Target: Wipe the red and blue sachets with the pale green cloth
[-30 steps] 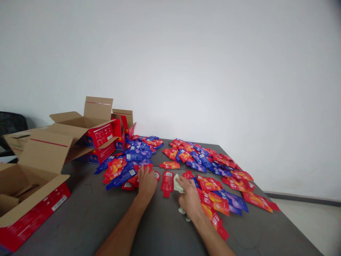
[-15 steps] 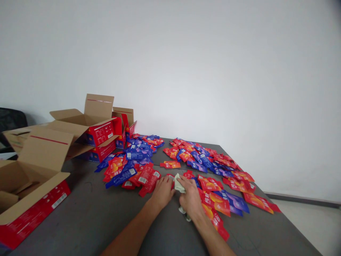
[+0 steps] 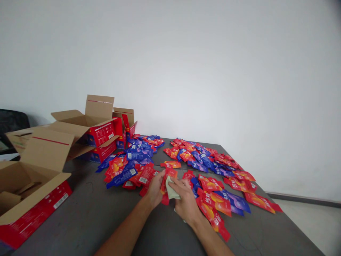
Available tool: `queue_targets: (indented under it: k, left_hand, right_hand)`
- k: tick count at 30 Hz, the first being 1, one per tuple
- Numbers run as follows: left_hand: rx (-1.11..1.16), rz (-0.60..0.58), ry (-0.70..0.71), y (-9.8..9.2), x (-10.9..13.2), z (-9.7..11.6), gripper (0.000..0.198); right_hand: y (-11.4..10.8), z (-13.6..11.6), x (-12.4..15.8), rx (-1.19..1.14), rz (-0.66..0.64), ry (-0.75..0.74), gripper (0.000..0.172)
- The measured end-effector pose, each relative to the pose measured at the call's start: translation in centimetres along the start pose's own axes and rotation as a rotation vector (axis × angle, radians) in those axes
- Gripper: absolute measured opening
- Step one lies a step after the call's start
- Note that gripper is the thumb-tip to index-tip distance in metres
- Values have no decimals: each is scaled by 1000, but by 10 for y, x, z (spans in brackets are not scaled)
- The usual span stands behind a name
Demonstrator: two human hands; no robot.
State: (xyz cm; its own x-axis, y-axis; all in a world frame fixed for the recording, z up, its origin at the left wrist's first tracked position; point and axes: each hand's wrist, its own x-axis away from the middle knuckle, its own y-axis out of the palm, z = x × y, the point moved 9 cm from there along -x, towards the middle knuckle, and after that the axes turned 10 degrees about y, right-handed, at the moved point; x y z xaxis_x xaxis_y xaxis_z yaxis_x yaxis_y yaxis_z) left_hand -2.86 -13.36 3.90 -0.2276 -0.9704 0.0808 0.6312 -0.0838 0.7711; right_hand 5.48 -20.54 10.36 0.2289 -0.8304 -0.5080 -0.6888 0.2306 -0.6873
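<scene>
Between my hands a red pouch with an orange print (image 3: 164, 182) is tilted up off the dark table. My left hand (image 3: 155, 189) is closed on its left edge. In my right hand (image 3: 185, 199) is a pale green cloth (image 3: 172, 189), bunched under the fingers and pressed on the pouch's front. A bit of cloth hangs below the right palm. To the left of my hands lies a heap of red and blue pouches (image 3: 133, 167). Another spread of pouches (image 3: 213, 199) lies on the right, close to my right hand.
An open red carton (image 3: 39, 206) stands at the near left, flaps up. Behind it are more open cartons (image 3: 98, 133), some stacked. A single red pouch (image 3: 171, 164) lies beyond my hands on the dark table (image 3: 112, 217). A white wall (image 3: 202, 78) rises behind.
The red pouch has come up off the table in my left hand, its orange-printed face now showing. My right hand has moved left, bringing the cloth onto the pouch.
</scene>
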Motion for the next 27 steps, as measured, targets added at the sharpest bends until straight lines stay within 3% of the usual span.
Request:
queue_targets:
  k: [3, 9, 13, 21, 24, 27]
  left_hand:
    - [12, -53, -43, 10, 5, -8, 30]
    - [8, -117, -34, 24, 12, -19, 27]
    - [-8, -135, -30, 27, 15, -15, 38]
    - [-72, -66, 80, 7, 8, 14, 47]
    - [-79, -17, 145, -4, 2, 20, 51]
    - [-112, 90, 230, -19, -1, 26, 75]
  right_hand:
    - [4, -3, 0, 39, -45, -14, 78]
    - [-22, 21, -3, 131, 160, 111, 70]
    - [-18, 7, -5, 135, 85, 63, 75]
    - [1, -40, 2, 73, -154, -74, 68]
    - [4, -36, 4, 34, -174, -85, 64]
    - [-1, -18, 2, -12, -77, -44, 72]
